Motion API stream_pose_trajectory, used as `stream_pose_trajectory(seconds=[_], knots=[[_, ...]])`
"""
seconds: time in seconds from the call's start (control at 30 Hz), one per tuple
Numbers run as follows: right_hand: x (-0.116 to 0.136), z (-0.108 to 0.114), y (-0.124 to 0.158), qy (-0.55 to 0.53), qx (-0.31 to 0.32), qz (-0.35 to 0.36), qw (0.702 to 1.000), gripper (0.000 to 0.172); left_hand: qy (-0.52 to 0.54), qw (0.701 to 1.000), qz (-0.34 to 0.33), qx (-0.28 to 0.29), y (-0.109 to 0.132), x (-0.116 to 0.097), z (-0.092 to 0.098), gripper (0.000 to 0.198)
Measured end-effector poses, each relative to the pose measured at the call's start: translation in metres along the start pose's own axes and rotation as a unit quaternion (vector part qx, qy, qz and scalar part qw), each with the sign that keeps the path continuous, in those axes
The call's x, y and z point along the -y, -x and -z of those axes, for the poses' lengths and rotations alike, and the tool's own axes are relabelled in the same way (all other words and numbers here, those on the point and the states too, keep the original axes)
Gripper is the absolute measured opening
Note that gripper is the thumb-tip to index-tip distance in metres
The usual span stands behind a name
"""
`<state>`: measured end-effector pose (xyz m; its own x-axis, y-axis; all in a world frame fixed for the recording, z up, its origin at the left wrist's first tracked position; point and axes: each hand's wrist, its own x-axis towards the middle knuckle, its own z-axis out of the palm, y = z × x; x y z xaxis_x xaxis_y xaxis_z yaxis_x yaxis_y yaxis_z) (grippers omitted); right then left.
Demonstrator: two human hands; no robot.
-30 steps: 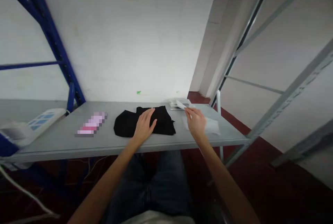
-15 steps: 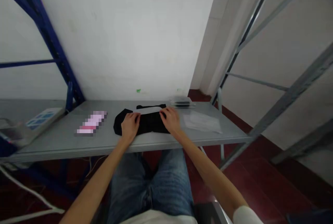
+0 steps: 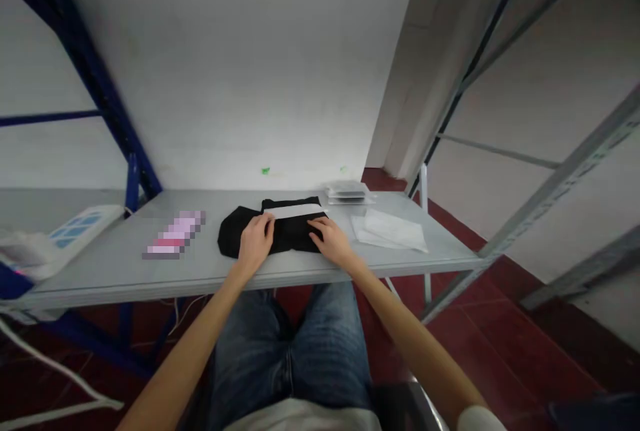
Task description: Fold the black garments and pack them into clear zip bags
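A folded black cloth [image 3: 293, 236] lies near the front edge of the grey table, its rounded part [image 3: 231, 231] spread to the left. Across its upper side runs a flat white strip [image 3: 295, 211], with black fabric above and below it. My left hand [image 3: 256, 241] grips the cloth just below the strip's left end, fingers bent. Opposite it, my right hand [image 3: 333, 241] has bent fingers and thumb on the fabric below the strip's right end. The fabric under both palms is hidden.
Thin white sheets or sleeves [image 3: 390, 229] lie right of the cloth, with a stack of clear packets [image 3: 347, 192] behind. A pixelated phone-like object [image 3: 177, 234] lies at left. Beyond it are a white-and-blue box [image 3: 77, 231] and a blue rack post [image 3: 95, 77].
Both hands have moved slightly down from the white strip's edge. More of the strip now shows, looking flatter and straighter. The view has shifted slightly.
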<state>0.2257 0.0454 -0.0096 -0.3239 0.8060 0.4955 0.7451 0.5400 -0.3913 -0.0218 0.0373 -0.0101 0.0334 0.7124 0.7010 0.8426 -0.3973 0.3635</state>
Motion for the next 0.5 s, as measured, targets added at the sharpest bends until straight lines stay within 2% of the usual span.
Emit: stream_pose_trajectory(seconds=[0.13, 0.2, 0.37, 0.5], knots=[[-0.011, 0.006, 0.004, -0.075, -0.115, -0.084, 0.987, 0.033, 0.041, 0.999, -0.015, 0.015, 0.003, 0.010, 0.005, 0.026], [-0.016, 0.009, 0.004, -0.097, -0.151, -0.097, 0.979, 0.036, 0.058, 0.998, -0.023, 0.029, 0.003, 0.016, 0.007, 0.026], [-0.014, 0.015, -0.002, -0.090, -0.151, -0.041, 0.984, 0.024, 0.045, 0.997, -0.026, 0.054, 0.002, 0.018, 0.011, 0.024], [-0.002, 0.015, -0.005, -0.066, -0.139, -0.015, 0.988, 0.026, -0.068, 0.995, -0.064, 0.025, -0.002, -0.013, 0.016, 0.027]])
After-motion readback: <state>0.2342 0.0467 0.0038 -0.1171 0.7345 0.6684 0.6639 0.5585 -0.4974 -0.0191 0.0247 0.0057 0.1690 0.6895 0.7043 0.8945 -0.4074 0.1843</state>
